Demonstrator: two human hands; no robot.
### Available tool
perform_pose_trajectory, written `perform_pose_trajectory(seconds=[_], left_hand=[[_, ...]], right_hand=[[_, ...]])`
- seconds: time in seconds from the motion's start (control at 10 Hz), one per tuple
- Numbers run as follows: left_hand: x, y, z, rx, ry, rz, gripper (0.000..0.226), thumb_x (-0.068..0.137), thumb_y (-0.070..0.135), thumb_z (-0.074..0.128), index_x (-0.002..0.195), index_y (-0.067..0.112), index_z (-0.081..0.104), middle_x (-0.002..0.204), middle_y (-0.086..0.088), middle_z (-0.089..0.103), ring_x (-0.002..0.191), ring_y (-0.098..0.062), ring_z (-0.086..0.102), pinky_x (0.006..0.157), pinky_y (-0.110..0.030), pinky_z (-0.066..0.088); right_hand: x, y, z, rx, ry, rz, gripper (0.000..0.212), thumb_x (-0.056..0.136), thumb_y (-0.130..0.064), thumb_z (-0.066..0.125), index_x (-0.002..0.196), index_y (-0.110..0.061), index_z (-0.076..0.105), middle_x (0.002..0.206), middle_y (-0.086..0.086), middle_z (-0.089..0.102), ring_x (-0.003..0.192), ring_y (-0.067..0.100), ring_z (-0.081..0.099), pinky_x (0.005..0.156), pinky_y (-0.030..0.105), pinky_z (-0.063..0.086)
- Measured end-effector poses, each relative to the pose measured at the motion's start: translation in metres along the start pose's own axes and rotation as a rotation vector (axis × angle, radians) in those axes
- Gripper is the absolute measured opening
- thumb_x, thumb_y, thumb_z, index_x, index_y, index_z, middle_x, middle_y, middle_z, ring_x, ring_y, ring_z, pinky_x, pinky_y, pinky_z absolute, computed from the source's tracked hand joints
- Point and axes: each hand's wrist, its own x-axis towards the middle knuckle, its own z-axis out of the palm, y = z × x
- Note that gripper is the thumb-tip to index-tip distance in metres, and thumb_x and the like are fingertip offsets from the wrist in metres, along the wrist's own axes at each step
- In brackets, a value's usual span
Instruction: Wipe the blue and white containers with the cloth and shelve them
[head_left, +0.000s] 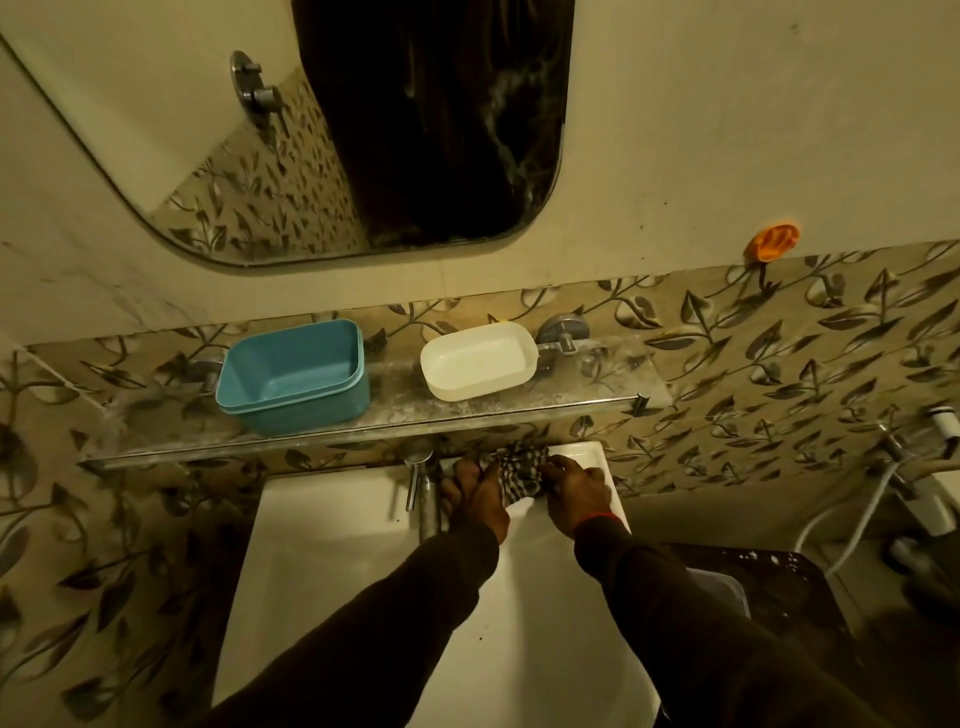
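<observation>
A blue container (293, 376) stands upright on the left part of the glass shelf (597, 395). To its right on the same shelf rests a white container (478, 359), also upright and empty. Below the shelf, over the back rim of the sink, a checked cloth (519, 470) is bunched between both hands. My left hand (475, 493) grips its left side and my right hand (574, 491) grips its right side. Both containers are apart from my hands.
A white sink (332, 561) lies below, with a chrome tap (423, 483) just left of my left hand. A mirror (332, 130) hangs above the shelf. An orange hook (771, 241) sticks to the wall at right. A hose and dark bin sit lower right.
</observation>
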Motion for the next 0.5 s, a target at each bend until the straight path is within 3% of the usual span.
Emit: perform_pose_trajectory(seconds=[0.1, 0.2, 0.3, 0.4, 0.5], left_hand=[[-0.002, -0.003, 0.001, -0.004, -0.058, 0.015, 0.056, 0.098, 0.008, 0.053, 0.152, 0.013, 0.039, 0.159, -0.021, 0.027, 0.143, -0.042, 0.032, 0.118, -0.050, 0.032], [-0.005, 0.002, -0.004, 0.070, -0.102, 0.002, 0.068, 0.102, 0.008, 0.047, 0.161, 0.013, 0.014, 0.169, -0.017, 0.003, 0.155, -0.038, 0.009, 0.127, -0.044, 0.015], [-0.014, 0.004, -0.010, 0.021, -0.088, 0.008, 0.074, 0.101, 0.003, 0.044, 0.162, 0.013, 0.004, 0.171, -0.013, -0.003, 0.157, -0.033, 0.002, 0.128, -0.041, 0.010], [-0.031, 0.001, -0.018, -0.046, -0.056, 0.046, 0.074, 0.099, -0.002, 0.041, 0.162, 0.011, 0.003, 0.171, -0.012, -0.002, 0.158, -0.030, 0.002, 0.128, -0.039, 0.010], [-0.045, -0.003, -0.027, -0.149, 0.033, 0.115, 0.063, 0.104, 0.004, 0.037, 0.161, 0.012, 0.011, 0.171, -0.011, 0.004, 0.157, -0.028, 0.008, 0.127, -0.040, 0.013]], right_hand=[[0.000, 0.002, -0.002, -0.229, -0.029, 0.003, 0.051, 0.091, -0.016, 0.048, 0.137, -0.037, 0.044, 0.153, -0.006, 0.034, 0.130, 0.042, 0.027, 0.109, 0.058, 0.022], [0.000, 0.001, -0.007, -0.250, -0.095, -0.003, 0.053, 0.092, -0.018, 0.047, 0.140, -0.037, 0.038, 0.155, -0.006, 0.029, 0.133, 0.043, 0.024, 0.110, 0.060, 0.019], [-0.007, 0.005, -0.008, -0.223, -0.104, -0.033, 0.053, 0.094, -0.027, 0.047, 0.143, -0.036, 0.032, 0.157, -0.002, 0.022, 0.134, 0.042, 0.023, 0.109, 0.058, 0.024], [-0.024, 0.011, -0.014, -0.161, 0.009, -0.052, 0.049, 0.094, -0.031, 0.050, 0.141, -0.030, 0.039, 0.153, 0.006, 0.031, 0.133, 0.038, 0.028, 0.108, 0.052, 0.031], [-0.033, 0.013, -0.020, -0.080, 0.126, -0.110, 0.042, 0.092, -0.019, 0.056, 0.134, -0.020, 0.052, 0.139, 0.013, 0.046, 0.126, 0.035, 0.038, 0.106, 0.043, 0.036]])
